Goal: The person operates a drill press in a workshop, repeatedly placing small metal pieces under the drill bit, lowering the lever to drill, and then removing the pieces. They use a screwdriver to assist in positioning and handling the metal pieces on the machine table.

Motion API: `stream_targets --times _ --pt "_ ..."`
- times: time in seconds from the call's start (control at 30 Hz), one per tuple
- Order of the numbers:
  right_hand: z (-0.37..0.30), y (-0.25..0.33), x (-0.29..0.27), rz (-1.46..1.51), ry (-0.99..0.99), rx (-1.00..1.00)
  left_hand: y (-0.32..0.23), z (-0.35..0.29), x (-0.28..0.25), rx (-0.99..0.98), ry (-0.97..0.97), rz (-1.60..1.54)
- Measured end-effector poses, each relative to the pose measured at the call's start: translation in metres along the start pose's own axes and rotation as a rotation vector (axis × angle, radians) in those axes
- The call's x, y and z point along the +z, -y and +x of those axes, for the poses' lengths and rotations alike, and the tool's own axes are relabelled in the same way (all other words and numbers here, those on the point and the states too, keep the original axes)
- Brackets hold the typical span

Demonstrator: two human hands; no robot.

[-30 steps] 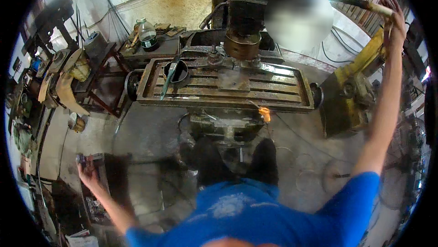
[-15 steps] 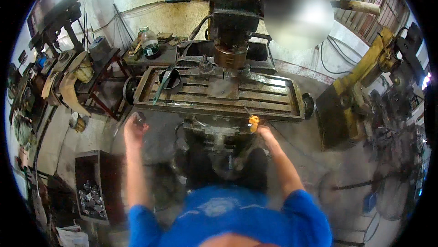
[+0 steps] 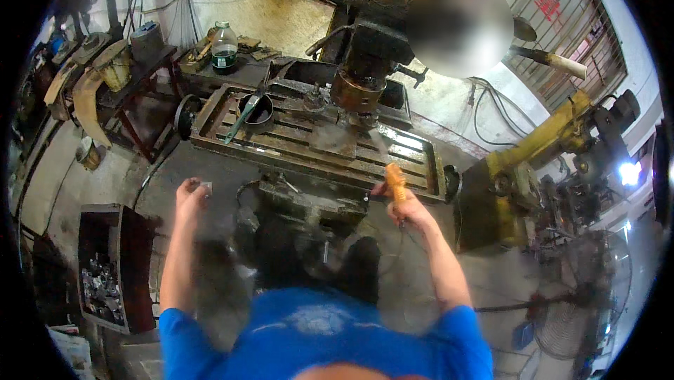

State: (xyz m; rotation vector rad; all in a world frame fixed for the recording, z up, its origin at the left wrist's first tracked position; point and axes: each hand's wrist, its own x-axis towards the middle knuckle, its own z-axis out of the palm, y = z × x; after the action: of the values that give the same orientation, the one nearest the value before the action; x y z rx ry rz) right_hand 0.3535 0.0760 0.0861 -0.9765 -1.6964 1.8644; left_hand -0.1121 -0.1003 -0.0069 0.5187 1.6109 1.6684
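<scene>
Your hands apart, right hand (image 3: 413, 211) clamped on orange pistol-shaped gun (image 3: 396, 178), near front edge of slotted metal table (image 3: 286, 138), left hand (image 3: 187, 199) gripping small grey metallic-looking piece (image 3: 207, 188)

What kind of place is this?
Probably a metalworking shop. A heavy spindle stands over a slotted machine table, a yellow machine stands to the right, and an open box at lower left holds what look like small metal pieces.
</scene>
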Motion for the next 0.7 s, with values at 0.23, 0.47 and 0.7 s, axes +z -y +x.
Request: stream_targets --times 0.23,0.47,0.7 --pt "0.063 0.019 0.04 -1.467 -0.313 0.033 0.026 0.003 -0.013 0.014 0.013 0.118" --pt "0.125 0.025 0.036 -1.394 -0.519 0.105 0.003 -0.011 0.001 -0.033 0.041 0.15" --pt "0.043 0.058 0.071 -0.963 0.01 0.367 -0.008 -0.02 0.062 -0.122 0.217 0.12"
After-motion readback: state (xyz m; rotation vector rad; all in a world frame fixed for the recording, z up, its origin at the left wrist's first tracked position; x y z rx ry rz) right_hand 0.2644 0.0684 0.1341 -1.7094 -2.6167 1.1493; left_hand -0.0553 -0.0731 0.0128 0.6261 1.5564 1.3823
